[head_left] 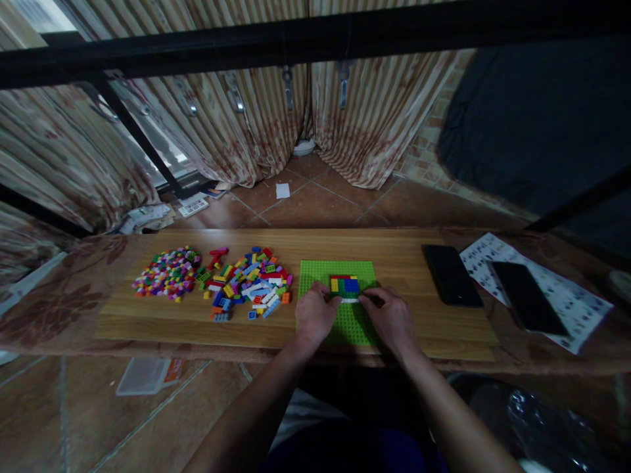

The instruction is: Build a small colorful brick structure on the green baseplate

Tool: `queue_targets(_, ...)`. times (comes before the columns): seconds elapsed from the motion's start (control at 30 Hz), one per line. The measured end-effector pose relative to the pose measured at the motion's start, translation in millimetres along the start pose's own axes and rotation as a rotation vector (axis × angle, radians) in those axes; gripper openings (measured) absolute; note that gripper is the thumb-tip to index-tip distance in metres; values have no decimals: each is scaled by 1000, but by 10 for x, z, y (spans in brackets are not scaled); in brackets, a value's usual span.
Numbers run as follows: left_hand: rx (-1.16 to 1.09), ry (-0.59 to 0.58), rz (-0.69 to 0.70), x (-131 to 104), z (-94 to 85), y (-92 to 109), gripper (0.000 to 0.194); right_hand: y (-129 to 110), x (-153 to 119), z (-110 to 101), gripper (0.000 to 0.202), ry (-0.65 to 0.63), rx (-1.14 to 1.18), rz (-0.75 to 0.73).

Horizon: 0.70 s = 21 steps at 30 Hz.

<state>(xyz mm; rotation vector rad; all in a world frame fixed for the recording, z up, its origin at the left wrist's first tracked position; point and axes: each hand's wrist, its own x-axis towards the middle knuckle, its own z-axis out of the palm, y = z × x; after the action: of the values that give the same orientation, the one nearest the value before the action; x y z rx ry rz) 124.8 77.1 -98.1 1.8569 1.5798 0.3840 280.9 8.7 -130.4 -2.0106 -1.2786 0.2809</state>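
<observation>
A green studded baseplate (335,328) lies on the wooden board in front of me. On it sits a flat block of toy bricks (345,285) in red, yellow, green and blue. Along the near side of that block runs a long white brick (350,300). My left hand (318,312) pinches its left end, thumb and fingers together, and rests over the plate's left part. At the other end, my right hand (389,315) has its fingertips closed on the same white brick. Fingers partly hide both ends.
Left of the plate lies a loose pile of mixed bricks (254,282), and beyond it a heap of tiny coloured pieces (170,272). To the right are a black phone (452,276), another phone (527,297) and a printed sheet (586,305). A black metal bar (276,43) crosses above.
</observation>
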Motion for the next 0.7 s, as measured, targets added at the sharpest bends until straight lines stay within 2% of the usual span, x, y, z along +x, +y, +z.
queue_targets(0.43, 37, -23, -64, 21, -20, 53, 25, -66, 69, -59, 27, -85, -62, 75)
queue_targets(0.7, 100, -49, -98, 52, -12, 78, 29, -72, 93, -54, 22, -129, -112, 59)
